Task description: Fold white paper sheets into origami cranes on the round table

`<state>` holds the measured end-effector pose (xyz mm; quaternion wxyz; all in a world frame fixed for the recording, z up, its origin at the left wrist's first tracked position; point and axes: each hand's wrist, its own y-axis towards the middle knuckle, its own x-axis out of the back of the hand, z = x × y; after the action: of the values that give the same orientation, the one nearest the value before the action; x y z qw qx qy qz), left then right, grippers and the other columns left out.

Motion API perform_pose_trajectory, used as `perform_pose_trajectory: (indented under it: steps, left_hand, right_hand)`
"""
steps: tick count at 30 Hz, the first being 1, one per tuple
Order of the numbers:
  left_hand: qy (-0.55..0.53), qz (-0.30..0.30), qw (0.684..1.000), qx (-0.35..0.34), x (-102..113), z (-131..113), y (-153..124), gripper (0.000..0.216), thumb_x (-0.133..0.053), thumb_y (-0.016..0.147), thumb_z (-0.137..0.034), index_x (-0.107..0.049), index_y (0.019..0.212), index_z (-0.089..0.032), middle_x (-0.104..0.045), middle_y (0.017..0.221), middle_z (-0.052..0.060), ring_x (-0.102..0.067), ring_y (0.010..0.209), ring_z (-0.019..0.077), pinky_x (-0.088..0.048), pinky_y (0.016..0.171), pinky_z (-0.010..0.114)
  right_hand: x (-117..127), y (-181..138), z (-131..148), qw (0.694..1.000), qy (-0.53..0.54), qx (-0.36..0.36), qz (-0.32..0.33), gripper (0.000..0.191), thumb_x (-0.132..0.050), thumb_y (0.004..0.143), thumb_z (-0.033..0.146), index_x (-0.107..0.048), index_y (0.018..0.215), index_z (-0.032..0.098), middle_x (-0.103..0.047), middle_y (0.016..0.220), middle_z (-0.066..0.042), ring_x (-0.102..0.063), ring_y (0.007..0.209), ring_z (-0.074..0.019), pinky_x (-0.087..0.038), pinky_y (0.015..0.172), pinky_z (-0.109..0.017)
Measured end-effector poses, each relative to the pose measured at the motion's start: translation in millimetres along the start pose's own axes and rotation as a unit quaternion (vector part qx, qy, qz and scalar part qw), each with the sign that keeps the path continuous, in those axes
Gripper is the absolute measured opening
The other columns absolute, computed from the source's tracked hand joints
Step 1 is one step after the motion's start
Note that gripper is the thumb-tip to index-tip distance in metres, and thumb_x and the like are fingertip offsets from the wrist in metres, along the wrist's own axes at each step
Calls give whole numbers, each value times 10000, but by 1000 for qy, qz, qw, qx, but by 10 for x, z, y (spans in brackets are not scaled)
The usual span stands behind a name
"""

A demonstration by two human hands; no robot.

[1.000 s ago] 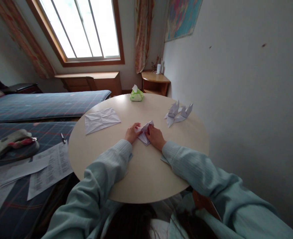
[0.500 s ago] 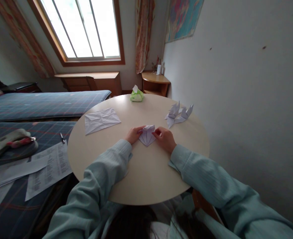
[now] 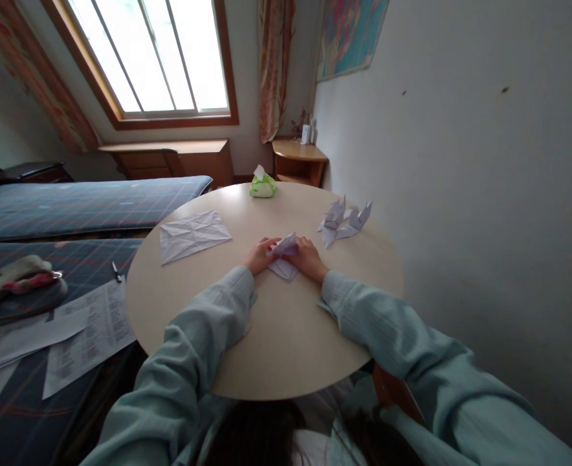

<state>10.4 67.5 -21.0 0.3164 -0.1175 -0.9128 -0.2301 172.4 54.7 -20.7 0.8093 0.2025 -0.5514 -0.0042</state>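
A small piece of folded white paper (image 3: 285, 268) lies near the middle of the round table, with one flap raised off the rest. My left hand (image 3: 261, 255) is closed on its left side, fingers at the raised flap. From the right, my right hand (image 3: 308, 257) grips the paper, its thumb reaching in under the flap. The fingertips are partly hidden by the paper. To the left lies a creased, opened-out sheet of paper (image 3: 193, 236). Several folded paper shapes (image 3: 343, 222) with upright points stand at the right.
At the round table's (image 3: 286, 349) far edge stands a green tissue pack (image 3: 263, 184). On the left, a bed (image 3: 96, 259) with plaid cover holds printed sheets (image 3: 92, 330), a pen (image 3: 116, 272) and a pale pencil case (image 3: 19, 285). A wall (image 3: 461, 194) runs along the right.
My right hand has moved left and in over the paper. The paper's upper flap now stands raised and tilted. The whole view has shifted slightly.
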Motion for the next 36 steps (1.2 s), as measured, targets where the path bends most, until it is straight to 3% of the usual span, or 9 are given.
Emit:
perform_pose_trajectory:
  steps: [6, 11, 16, 22, 28, 32, 36]
  left_hand:
    - [-140, 34, 989, -21, -6, -4, 17, 377, -544, 727, -321, -571, 1064, -156, -528, 1168, 75, -463, 1083, 184, -370, 909, 273]
    - [-240, 52, 969, 38, -31, -49, 28, 403, -469, 776, -334, -542, 1097, -100, -606, 1052, 78, -545, 974, 191, -436, 828, 285]
    - [-167, -16, 986, 24, -53, -38, 45, 298, -480, 751, -167, -596, 1018, -108, -623, 1020, 71, -575, 926, 164, -433, 841, 274]
    - [-81, -29, 996, 16, -25, -74, 20, 292, -469, 725, -81, -636, 952, -157, -646, 960, 28, -595, 894, 158, -451, 815, 266]
    - [-52, -53, 997, 35, -4, -120, -16, 252, -486, 729, -94, -659, 896, -170, -659, 917, 19, -600, 881, 159, -450, 803, 252]
    - [-38, -53, 997, 43, -2, -141, -31, 207, -514, 730, -153, -674, 862, -157, -675, 858, 36, -611, 814, 174, -452, 740, 247]
    - [-68, -49, 994, 64, -17, -141, -53, 235, -561, 699, -311, -684, 827, -157, -680, 723, 5, -593, 692, 161, -432, 606, 217]
  right_hand:
    - [-31, 68, -15, 999, 6, -32, 32, 499, -549, 688, 461, -471, 1061, 139, -528, 1020, -105, -469, 949, -199, -350, 780, -297]
    - [-18, 75, 8, 998, -5, -44, 51, 535, -586, 661, 434, -459, 1088, 138, -515, 1051, -106, -462, 963, -214, -350, 785, -305]
    - [-22, 67, 6, 999, 13, -6, 42, 518, -587, 675, 412, -459, 1106, 155, -516, 1051, -97, -459, 960, -193, -346, 790, -295]
    - [-21, 26, 17, 1000, 22, 16, 16, 444, -595, 683, 391, -513, 1044, 147, -546, 998, -89, -469, 930, -181, -348, 788, -281]
    - [155, -64, 93, 993, 68, 72, -58, 339, -545, 740, 364, -555, 1013, 163, -567, 1019, -79, -472, 955, -180, -347, 814, -289]
    - [275, -91, 116, 983, 136, 100, -76, 215, -471, 798, 332, -613, 873, 190, -611, 920, -50, -507, 904, -159, -363, 806, -281]
    - [304, -71, 113, 974, 196, 52, -105, 251, -480, 784, 361, -620, 695, 173, -618, 737, -33, -532, 735, -136, -393, 703, -249]
